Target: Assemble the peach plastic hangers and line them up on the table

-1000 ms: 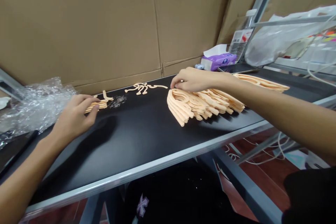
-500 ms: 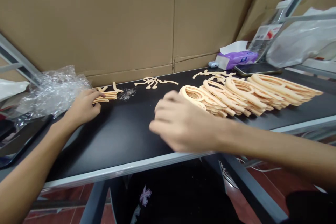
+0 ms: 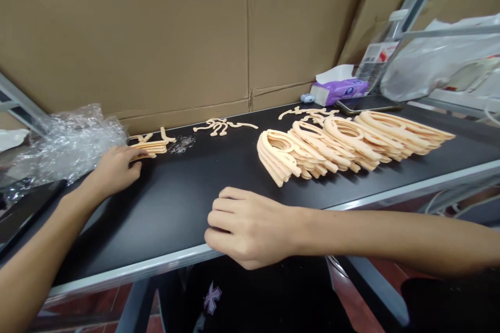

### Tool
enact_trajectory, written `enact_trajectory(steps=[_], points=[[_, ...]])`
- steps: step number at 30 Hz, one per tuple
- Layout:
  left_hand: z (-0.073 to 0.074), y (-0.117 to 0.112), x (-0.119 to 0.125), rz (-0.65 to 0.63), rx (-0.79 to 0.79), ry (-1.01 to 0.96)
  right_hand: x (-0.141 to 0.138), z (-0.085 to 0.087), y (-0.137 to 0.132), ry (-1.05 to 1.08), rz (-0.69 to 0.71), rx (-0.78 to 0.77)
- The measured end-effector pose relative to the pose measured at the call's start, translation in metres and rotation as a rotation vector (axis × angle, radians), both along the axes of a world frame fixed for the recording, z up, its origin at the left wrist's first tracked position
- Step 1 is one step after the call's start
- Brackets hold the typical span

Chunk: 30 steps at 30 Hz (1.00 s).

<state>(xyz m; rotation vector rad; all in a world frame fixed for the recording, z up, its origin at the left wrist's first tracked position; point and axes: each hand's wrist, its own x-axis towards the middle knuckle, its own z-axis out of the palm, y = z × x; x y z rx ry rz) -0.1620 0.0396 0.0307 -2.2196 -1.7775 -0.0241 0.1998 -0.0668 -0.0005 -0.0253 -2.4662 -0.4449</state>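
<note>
My left hand (image 3: 119, 169) reaches to a small pile of thin beige strips (image 3: 156, 147) at the left of the black tabletop. Its fingertips rest on the pile's near end, with the thumb held apart. My right hand (image 3: 250, 229) is over the table's front edge, back upward and fingers curled under; whether anything is inside is hidden. To its right lie stacked beige pieces (image 3: 332, 143) with rounded looped ends and long tails, fanned in a row and apart from the hand. Thin, branching beige offcuts (image 3: 221, 126) lie farther back.
Crumpled clear plastic wrap (image 3: 74, 138) and a dark flat device (image 3: 31, 213) sit at left. More offcuts (image 3: 310, 113), a purple tissue pack (image 3: 344, 91), a phone (image 3: 369, 104) and a bottle (image 3: 378, 57) are at back right. Cardboard (image 3: 175, 36) stands behind the table.
My right hand has moved from beside the looped stacks down and left to the table's front edge, uncovering the nearest stack. My left hand stays at the strips. The view has shifted slightly.
</note>
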Motion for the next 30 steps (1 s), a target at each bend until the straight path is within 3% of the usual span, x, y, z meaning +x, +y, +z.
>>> enact_trajectory(steps=[8,13,20,23,25,27,30], points=[[0.001,-0.014,0.023,-0.043,0.032,-0.125,-0.001,-0.003,0.001,-0.012,-0.027,-0.080],[0.003,-0.016,0.016,-0.016,0.131,-0.155,0.000,-0.003,0.002,-0.024,-0.029,-0.076],[0.003,-0.012,0.008,0.091,-0.011,-0.106,0.001,-0.002,0.001,0.062,-0.021,0.002],[0.007,-0.016,0.015,0.122,-0.018,-0.152,0.015,0.014,0.001,0.140,-0.061,0.128],[0.012,-0.019,0.022,0.154,-0.038,-0.197,0.031,0.034,0.008,0.142,-0.168,0.178],[0.018,-0.023,0.031,0.199,-0.076,-0.247,0.051,0.060,0.023,0.105,-0.346,0.171],[0.023,-0.029,0.044,0.202,-0.109,-0.298,0.081,0.101,0.061,0.048,-0.779,0.014]])
